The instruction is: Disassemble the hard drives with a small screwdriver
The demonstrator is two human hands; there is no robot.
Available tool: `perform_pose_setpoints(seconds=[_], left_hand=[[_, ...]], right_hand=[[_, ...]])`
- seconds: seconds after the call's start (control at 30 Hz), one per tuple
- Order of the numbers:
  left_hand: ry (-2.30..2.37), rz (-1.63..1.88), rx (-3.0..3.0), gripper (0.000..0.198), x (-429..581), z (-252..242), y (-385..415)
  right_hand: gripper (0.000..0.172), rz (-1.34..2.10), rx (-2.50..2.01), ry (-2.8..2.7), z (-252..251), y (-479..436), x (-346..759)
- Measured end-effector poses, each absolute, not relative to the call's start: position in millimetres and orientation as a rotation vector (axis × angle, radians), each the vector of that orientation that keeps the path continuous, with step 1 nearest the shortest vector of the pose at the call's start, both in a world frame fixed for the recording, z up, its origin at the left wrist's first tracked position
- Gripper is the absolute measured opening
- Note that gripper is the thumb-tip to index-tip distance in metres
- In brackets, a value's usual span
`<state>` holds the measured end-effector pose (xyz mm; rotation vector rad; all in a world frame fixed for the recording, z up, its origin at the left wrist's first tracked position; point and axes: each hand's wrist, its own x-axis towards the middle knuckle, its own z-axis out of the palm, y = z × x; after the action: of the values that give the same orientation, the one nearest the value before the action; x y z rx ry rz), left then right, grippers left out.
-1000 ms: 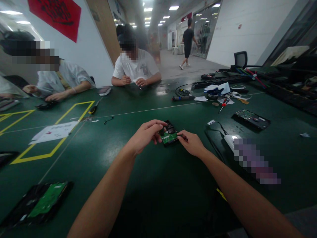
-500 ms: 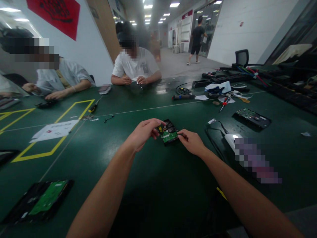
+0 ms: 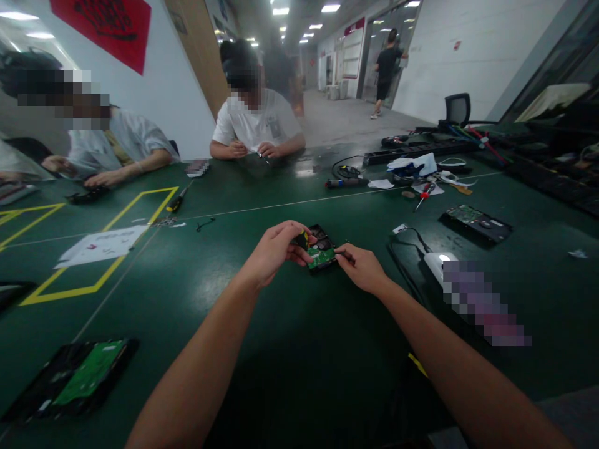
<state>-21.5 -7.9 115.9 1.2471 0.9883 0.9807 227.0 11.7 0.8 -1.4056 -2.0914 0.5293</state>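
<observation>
A hard drive (image 3: 322, 257), its green circuit board facing up, lies on the green table in front of me. My left hand (image 3: 281, 246) is closed around a short yellow-and-black screwdriver (image 3: 302, 239), held over the drive's left side. The fingers cover most of the handle, and the tip is hidden. At the drive's right edge, my right hand (image 3: 358, 265) has its thumb and fingers pinched together on the edge. A dark narrow patch shows between those fingers, too small to make out.
More hard drives lie at right (image 3: 477, 223) and front left (image 3: 75, 377). A white cabled device (image 3: 440, 265) sits right of my hand. Beyond are a red screwdriver (image 3: 424, 196), a yellow-black screwdriver (image 3: 175, 202), and paper (image 3: 103, 245). Two co-workers sit across the table.
My left hand has curled more tightly around the screwdriver and shifted slightly over the drive. My right hand and the drive look unmoved. In the background, a walking person is further away.
</observation>
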Motion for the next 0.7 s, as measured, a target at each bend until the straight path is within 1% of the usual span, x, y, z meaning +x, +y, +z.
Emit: perform_pose_setpoints(seconds=[0.17,0.47,0.7], left_hand=[[0.948,0.935,1.24,0.03,-26.2,117.3,-7.7],[0.958,0.901,1.305,0.028,-23.8,120.1,-11.5],[0.841,0.866,1.112,0.031,-22.9,110.6,-4.7]], right_hand=[[0.023,0.52,-1.406,-2.106,4.0,10.6,226.3],[0.024,0.533,-1.424,-2.09,2.2,11.5,226.3],[0.024,0.535,-1.407,-2.077,0.6,11.9,226.3]])
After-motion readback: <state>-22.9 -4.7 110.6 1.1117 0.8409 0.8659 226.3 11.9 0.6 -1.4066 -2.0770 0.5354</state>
